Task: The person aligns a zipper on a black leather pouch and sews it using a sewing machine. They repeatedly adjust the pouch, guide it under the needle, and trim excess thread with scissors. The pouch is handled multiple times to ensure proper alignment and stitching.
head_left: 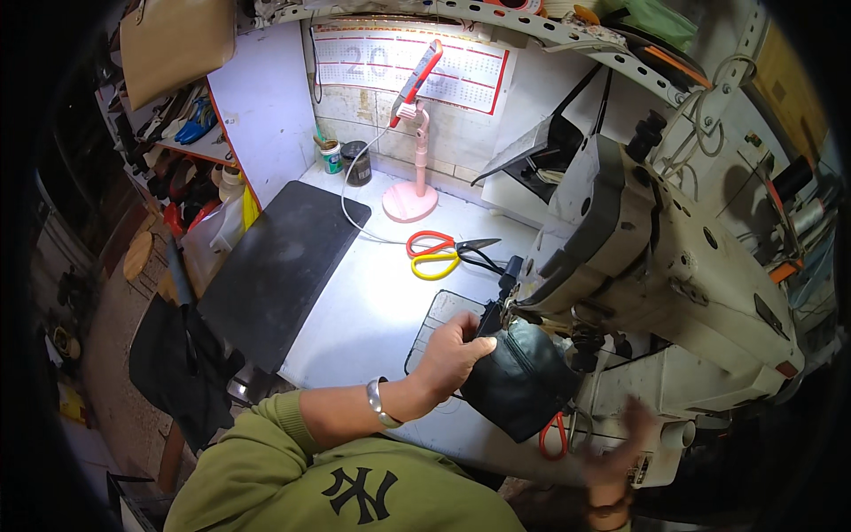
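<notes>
My left hand (454,353) grips the upper left edge of a black leather pouch (519,377), thumb on top and fingers curled round it. A zip line runs across the pouch. Its upper edge lies at the needle end of a large cream sewing machine (656,244); whether the needle is in the leather cannot be seen. Lower right, my right hand (620,443) is apart from the pouch, beside the machine's base, and smeared by motion. Scissors with red and yellow handles (434,254) lie on the white table just beyond the pouch.
A red handle loop (553,438) shows below the pouch. A black mat (279,266) covers the table's left part. Behind stand a pink lamp stand (410,202) with a white cable, a green-and-white tub (331,158) and a dark jar (356,165). A perforated metal shelf edge (532,27) hangs overhead.
</notes>
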{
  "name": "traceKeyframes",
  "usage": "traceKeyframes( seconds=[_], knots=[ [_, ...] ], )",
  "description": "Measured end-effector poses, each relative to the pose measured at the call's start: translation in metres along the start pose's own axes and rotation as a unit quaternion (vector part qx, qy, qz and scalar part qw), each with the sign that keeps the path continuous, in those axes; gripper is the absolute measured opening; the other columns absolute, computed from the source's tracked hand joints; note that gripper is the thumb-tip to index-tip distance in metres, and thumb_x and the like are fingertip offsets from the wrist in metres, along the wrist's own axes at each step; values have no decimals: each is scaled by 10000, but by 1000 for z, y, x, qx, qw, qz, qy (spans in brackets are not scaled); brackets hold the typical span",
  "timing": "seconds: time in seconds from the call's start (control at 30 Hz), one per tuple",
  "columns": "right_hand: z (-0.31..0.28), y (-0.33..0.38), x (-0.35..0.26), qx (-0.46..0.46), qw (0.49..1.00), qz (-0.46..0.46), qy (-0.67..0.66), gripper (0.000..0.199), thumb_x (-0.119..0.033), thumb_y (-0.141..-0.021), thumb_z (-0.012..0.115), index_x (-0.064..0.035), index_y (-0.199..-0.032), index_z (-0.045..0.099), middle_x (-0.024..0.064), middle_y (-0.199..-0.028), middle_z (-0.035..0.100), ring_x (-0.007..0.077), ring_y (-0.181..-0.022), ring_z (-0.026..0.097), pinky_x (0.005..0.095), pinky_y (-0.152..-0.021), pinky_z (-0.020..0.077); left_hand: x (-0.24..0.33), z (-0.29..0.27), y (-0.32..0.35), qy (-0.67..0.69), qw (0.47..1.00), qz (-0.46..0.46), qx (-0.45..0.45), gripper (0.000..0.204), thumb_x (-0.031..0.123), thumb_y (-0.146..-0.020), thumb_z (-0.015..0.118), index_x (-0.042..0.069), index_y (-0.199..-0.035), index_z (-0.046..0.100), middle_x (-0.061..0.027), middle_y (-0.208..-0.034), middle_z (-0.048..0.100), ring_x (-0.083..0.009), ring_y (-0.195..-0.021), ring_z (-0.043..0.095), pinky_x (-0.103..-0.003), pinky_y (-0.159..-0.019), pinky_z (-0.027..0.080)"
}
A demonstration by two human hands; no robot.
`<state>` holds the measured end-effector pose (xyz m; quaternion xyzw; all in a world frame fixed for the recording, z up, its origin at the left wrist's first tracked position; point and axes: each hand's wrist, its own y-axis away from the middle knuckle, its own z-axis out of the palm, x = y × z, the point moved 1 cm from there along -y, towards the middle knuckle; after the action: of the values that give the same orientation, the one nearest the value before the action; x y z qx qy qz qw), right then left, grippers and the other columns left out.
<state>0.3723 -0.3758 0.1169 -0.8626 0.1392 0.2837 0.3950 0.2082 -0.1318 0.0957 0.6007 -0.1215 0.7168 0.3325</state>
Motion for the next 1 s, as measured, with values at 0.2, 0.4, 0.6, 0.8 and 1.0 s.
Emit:
traceKeyframes(
  seconds=[0.2,0.4,0.6,0.8,1.0],
  knots=[
    [64,18,-26,20,993,-83,83,698,-464,-783,764,14,-1198,470,136,-1045,494,290,-943,454,468,-741,414,20,-6,1,-109,990,94,-12,445,11,-842,585,6,-1245,396,-42,-916,539,-86,-823,513,-222,-755,433],
    [91,32,-35,93,975,94,-176,702,-373,-883,692,34,-1350,361,133,-1139,501,231,-968,502,343,-821,448,22,-6,-3,-94,989,104,-42,377,12,-848,577,30,-1194,430,-54,-936,539,-97,-811,507,-238,-766,442],
    [80,11,-53,-34,926,249,-283,638,-236,-854,737,24,-1355,438,125,-1185,568,164,-949,577,278,-807,483,23,-12,-8,-171,978,86,-86,288,122,-850,665,26,-1030,461,-79,-834,546,-154,-758,517,-302,-724,453],
    [78,-16,-57,-78,887,298,-345,559,-163,-843,738,24,-1309,492,98,-1175,578,155,-1000,573,272,-872,464,27,-10,-22,-135,981,94,-103,204,29,-857,630,39,-979,466,-9,-923,514,-69,-831,495,-223,-768,431],
    [86,-14,-59,-3,815,345,-466,527,-62,-826,689,31,-1307,495,109,-1219,562,182,-1091,550,315,-982,417,24,-11,-26,-99,983,104,-117,148,-8,-834,562,14,-951,474,-28,-858,521,-108,-785,499,-252,-733,436]
  ],
)
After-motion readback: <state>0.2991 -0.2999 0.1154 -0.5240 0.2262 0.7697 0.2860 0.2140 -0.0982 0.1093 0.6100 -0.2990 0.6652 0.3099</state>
